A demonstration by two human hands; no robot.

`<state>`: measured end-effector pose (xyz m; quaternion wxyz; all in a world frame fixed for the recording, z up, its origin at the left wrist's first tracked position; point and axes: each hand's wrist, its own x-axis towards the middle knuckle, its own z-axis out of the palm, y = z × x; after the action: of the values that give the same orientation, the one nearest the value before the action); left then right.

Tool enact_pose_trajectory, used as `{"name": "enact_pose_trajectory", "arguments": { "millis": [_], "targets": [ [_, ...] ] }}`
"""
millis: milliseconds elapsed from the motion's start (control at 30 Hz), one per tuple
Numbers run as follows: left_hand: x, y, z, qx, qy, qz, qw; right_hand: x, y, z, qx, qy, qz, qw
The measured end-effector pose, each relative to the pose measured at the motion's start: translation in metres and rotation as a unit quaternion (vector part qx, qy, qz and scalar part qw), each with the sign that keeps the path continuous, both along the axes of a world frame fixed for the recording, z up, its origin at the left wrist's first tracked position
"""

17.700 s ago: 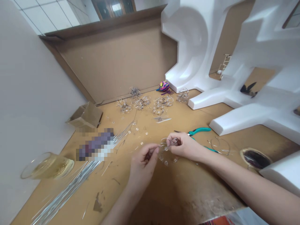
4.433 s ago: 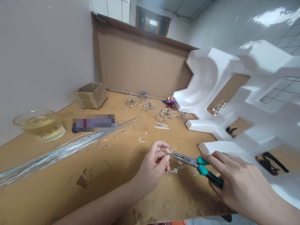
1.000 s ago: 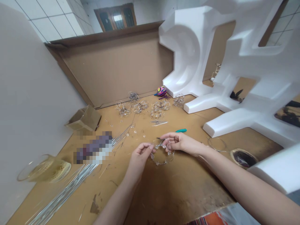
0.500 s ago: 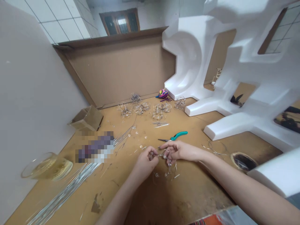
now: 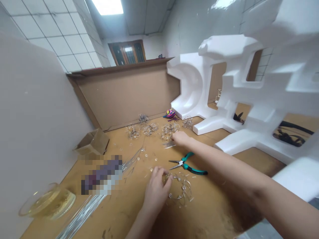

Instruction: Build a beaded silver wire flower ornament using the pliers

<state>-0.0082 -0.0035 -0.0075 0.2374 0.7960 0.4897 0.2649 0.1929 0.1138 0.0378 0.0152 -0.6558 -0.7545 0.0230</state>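
Note:
My left hand rests on the wooden table, its fingers pinched on the edge of a beaded wire ring that lies flat beside it. My right hand is stretched far forward over a small bundle of short cut wires, fingers curled down onto them; whether it grips them is hidden. The teal-handled pliers lie on the table between the two hands, touched by neither.
Several finished wire-and-bead flowers and a colourful toy lie at the back by a cardboard wall. White foam blocks fill the right. A long wire bundle, glass bowl and small cardboard box sit left.
My right hand let go of the beaded ring and reached forward to the short cut wires. The ring now lies on the table under my left hand's pinch. The view tilted upward.

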Motion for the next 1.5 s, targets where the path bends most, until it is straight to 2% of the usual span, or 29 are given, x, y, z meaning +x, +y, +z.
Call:
{"name": "enact_pose_trajectory", "arguments": {
  "millis": [167,433,767,933,1033,1133,1233,1333,1500],
  "targets": [
    [0.0,0.001,-0.005,0.001,-0.017,-0.009,1.0,-0.011,0.016,-0.008,-0.02,-0.073,0.035,0.997],
    [0.0,0.0,-0.004,0.005,-0.035,-0.011,0.999,-0.006,0.015,-0.014,-0.016,-0.13,0.063,0.989],
    [0.001,0.004,-0.011,0.013,-0.051,-0.008,0.999,0.001,0.011,-0.013,-0.013,-0.1,0.058,0.993],
    [0.001,0.004,-0.011,0.022,-0.08,-0.013,0.996,0.004,0.002,-0.001,-0.027,-0.044,0.06,0.997],
    [0.0,0.003,-0.005,0.045,-0.093,-0.017,0.994,0.004,-0.013,0.009,-0.027,0.003,0.09,0.996],
    [-0.002,0.003,0.003,0.102,-0.069,0.002,0.992,-0.002,-0.04,0.014,0.003,0.037,0.111,0.993],
    [-0.004,0.003,0.008,0.187,-0.024,0.018,0.982,-0.016,-0.076,0.012,0.048,0.044,0.107,0.992],
    [-0.002,0.0,0.009,0.247,0.045,0.01,0.968,-0.032,-0.108,0.009,0.089,0.042,0.107,0.989],
    [0.002,-0.005,0.009,0.254,0.144,-0.004,0.956,-0.042,-0.134,0.006,0.109,0.049,0.131,0.984]
  ]
}}
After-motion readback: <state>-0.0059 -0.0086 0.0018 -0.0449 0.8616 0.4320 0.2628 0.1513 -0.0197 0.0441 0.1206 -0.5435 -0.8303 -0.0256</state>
